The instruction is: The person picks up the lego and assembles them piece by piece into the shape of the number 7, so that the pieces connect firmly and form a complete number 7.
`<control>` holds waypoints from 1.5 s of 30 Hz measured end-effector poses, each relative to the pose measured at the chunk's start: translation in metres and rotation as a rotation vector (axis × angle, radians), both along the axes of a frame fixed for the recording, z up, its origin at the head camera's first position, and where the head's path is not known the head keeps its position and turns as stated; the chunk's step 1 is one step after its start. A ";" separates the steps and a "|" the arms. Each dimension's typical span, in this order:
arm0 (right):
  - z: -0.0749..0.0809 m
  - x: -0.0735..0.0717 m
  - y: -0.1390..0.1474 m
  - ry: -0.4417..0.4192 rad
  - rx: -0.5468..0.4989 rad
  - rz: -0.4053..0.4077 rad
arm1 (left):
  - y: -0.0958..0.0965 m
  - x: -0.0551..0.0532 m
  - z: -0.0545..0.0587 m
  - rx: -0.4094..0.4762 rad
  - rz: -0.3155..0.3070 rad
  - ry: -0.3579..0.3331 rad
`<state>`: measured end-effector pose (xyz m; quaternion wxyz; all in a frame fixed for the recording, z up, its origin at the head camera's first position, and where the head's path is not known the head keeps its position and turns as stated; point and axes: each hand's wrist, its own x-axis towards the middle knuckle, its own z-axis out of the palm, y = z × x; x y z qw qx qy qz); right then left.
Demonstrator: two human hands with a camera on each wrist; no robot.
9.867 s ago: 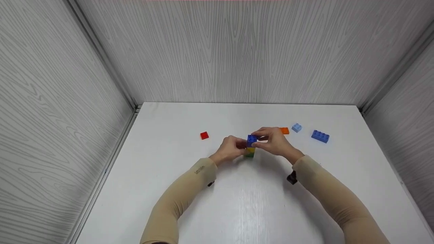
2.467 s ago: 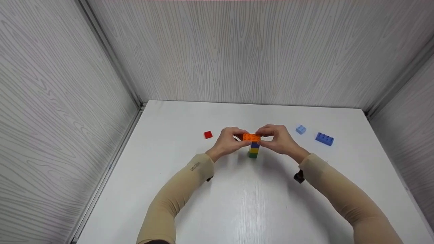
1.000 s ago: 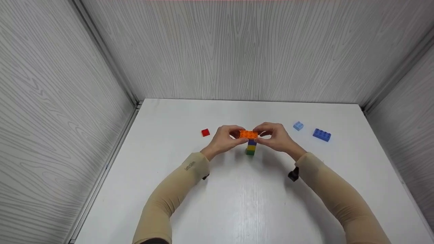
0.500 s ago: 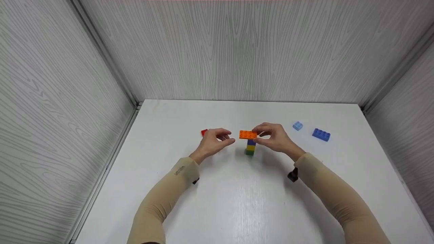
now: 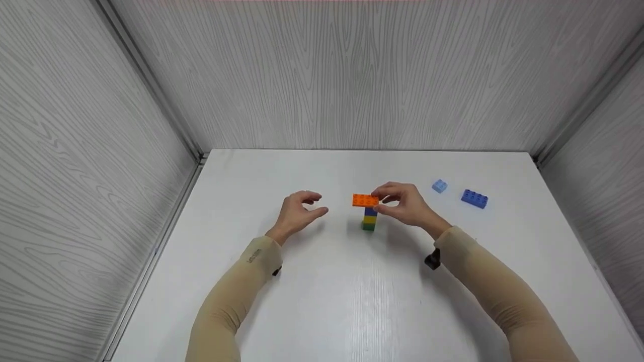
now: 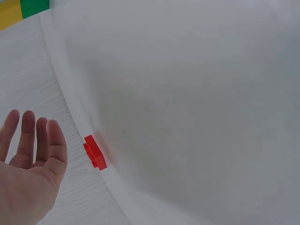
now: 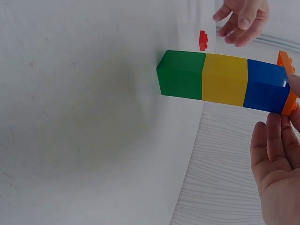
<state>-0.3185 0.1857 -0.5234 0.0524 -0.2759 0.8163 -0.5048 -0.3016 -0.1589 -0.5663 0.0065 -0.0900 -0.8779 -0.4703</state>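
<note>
A tower of toy building bricks stands upright on the table: a green brick (image 7: 182,75) at the bottom, then a yellow brick (image 7: 225,78), then a blue brick (image 7: 266,85). Across its top lies a flat orange brick (image 5: 363,200), jutting out to the left. My right hand (image 5: 408,205) pinches the orange brick's right end between thumb and fingers. Well left of the tower, my left hand (image 5: 296,215) hovers with fingers spread and holds nothing. A thin red brick (image 6: 95,153) lies on the table near it; in the head view that hand hides it.
To the right at the back lie a small light blue brick (image 5: 439,186) and a longer blue brick (image 5: 474,198). The white table (image 5: 352,301) meets wood-grain panels at the back and both sides.
Since the oldest frame, the orange brick has come from the table onto the tower. Lately my left hand let go of it and moved left, over the red brick. The right hand stayed.
</note>
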 end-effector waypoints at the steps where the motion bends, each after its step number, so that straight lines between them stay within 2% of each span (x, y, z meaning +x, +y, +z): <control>1: 0.000 0.000 0.000 0.001 -0.001 0.002 | -0.002 -0.002 -0.001 -0.004 0.012 0.005; 5: 0.001 -0.001 0.000 -0.005 0.000 0.004 | -0.011 -0.009 -0.003 -0.037 0.065 -0.003; 16: 0.001 0.001 0.000 -0.028 0.018 -0.014 | -0.026 -0.029 -0.016 -0.141 0.177 -0.091; 24: 0.000 0.002 0.001 -0.012 0.011 -0.011 | -0.025 -0.039 -0.019 -0.179 0.191 -0.146; 33: 0.000 0.001 0.002 -0.007 0.002 -0.005 | -0.021 -0.046 -0.021 -0.244 0.205 -0.169; 39: 0.000 0.000 0.003 -0.013 0.013 -0.006 | -0.019 -0.046 -0.021 -0.253 0.215 -0.173; 45: 0.001 -0.001 0.003 -0.016 0.017 -0.008 | -0.018 -0.042 -0.016 -0.245 0.216 -0.182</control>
